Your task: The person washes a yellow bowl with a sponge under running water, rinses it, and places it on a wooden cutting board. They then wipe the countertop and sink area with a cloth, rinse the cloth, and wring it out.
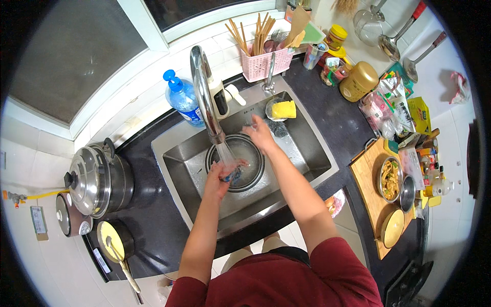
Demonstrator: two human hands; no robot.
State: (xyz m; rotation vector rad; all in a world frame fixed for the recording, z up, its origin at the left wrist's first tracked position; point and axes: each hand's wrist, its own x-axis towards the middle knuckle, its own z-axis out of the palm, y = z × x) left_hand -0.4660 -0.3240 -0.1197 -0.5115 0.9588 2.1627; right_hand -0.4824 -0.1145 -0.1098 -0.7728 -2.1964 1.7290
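Water runs from the chrome faucet into a round metal pot in the steel sink. My left hand is under the stream at the pot's left side, fingers curled round a small dark-blue thing whose kind I cannot make out. Over the pot's far right rim, my right hand has its fingers apart, slightly blurred, with nothing seen in it. Just beyond it lie a dark wire scourer and a yellow sponge on a small dish.
Behind the sink stand a blue soap bottle and a pink chopstick basket. At left are a steamer pot and a saucepan. Right of the sink, a cutting board bears a bowl of food.
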